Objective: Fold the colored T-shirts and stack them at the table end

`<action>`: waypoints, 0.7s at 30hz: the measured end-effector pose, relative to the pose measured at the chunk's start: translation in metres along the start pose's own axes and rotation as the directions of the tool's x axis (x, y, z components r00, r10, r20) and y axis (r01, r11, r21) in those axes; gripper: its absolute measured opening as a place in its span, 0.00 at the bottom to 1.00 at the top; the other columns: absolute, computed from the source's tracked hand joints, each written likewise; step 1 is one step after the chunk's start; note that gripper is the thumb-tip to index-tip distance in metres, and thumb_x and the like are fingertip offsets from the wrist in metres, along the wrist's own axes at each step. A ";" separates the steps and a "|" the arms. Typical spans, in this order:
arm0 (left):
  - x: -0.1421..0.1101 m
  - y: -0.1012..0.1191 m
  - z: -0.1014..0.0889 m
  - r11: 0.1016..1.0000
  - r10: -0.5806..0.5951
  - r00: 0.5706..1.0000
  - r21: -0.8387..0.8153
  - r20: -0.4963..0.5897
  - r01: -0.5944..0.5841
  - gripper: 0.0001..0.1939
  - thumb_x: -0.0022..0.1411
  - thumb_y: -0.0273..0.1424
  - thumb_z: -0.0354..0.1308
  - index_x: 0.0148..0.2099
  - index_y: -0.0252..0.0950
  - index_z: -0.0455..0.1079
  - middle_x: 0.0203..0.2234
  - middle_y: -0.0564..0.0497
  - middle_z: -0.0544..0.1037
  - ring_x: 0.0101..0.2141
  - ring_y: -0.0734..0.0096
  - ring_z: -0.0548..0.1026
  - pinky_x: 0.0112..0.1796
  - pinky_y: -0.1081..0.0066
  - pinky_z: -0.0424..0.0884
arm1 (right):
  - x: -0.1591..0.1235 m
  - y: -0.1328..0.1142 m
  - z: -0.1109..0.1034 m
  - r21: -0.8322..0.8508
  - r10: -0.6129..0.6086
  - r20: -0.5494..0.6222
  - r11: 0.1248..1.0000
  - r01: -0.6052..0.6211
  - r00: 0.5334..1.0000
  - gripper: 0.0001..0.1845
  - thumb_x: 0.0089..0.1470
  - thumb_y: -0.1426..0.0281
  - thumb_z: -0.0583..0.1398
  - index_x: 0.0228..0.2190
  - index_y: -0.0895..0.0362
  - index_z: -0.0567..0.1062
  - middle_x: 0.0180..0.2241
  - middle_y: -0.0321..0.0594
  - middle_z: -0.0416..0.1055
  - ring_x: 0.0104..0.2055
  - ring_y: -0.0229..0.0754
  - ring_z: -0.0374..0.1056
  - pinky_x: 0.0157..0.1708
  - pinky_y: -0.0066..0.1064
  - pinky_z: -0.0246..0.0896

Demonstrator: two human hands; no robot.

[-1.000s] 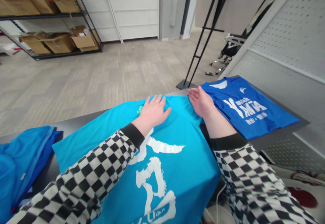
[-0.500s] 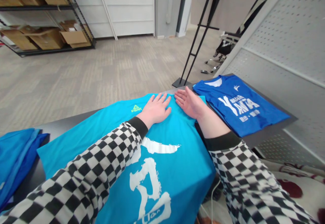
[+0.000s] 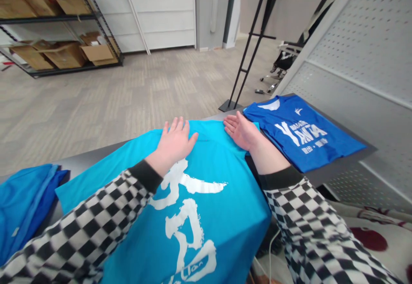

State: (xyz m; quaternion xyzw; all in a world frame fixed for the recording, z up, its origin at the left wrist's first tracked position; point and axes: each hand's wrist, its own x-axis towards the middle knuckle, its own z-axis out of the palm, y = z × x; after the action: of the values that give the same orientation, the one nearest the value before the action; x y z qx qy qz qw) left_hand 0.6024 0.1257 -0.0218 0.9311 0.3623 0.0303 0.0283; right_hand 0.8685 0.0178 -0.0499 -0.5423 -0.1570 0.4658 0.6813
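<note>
Probably to keep the light-blue shirt (image 3: 222,209) smooth, the left hand (image 3: 175,143) lies spread on it while the right hand (image 3: 242,133), fingers together, rests edge-down.

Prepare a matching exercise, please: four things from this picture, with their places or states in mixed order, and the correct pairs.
1. Left hand
2. Right hand
3. Royal-blue shirt
4. Cardboard boxes

A. On the black shelves
B. Palm turned toward the other hand, thumb up
C. On the table, near the perforated panel
D. Palm down over the turquoise shirt

Pairs: 1-D; 2-B; 3-C; 4-A
</note>
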 end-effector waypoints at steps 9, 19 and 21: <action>-0.215 -0.133 0.004 0.987 -0.158 0.987 0.020 -0.017 0.159 0.38 0.81 0.51 0.41 0.83 0.39 0.55 0.82 0.45 0.52 0.80 0.50 0.50 0.77 0.43 0.53 | 0.001 -0.008 -0.013 0.038 0.057 0.057 0.997 -0.060 0.997 0.30 0.76 0.43 0.48 0.50 0.52 0.78 0.60 0.55 0.78 0.65 0.52 0.76 0.63 0.54 0.75; -0.247 -0.127 0.005 0.972 -0.225 0.974 -0.065 -0.011 0.224 0.40 0.78 0.54 0.48 0.82 0.40 0.59 0.81 0.45 0.55 0.81 0.46 0.50 0.78 0.41 0.44 | -0.035 -0.019 0.034 -0.370 -0.203 -0.094 0.916 0.155 0.975 0.12 0.66 0.58 0.66 0.43 0.54 0.79 0.49 0.48 0.82 0.57 0.49 0.78 0.65 0.51 0.72; -0.251 -0.127 0.004 0.971 -0.229 0.970 -0.091 -0.077 0.222 0.34 0.79 0.48 0.47 0.79 0.40 0.64 0.79 0.46 0.61 0.80 0.51 0.54 0.79 0.44 0.41 | -0.058 -0.017 0.057 -0.565 -0.348 0.029 0.768 0.302 0.937 0.18 0.62 0.58 0.69 0.49 0.55 0.81 0.54 0.48 0.82 0.62 0.53 0.75 0.71 0.56 0.63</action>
State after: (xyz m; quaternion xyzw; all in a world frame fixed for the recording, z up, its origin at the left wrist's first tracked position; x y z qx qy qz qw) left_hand 0.3329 0.0488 -0.0446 0.8797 0.4653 0.0820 0.0539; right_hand 0.8054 0.0054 0.0029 -0.7002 -0.3519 0.2528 0.5675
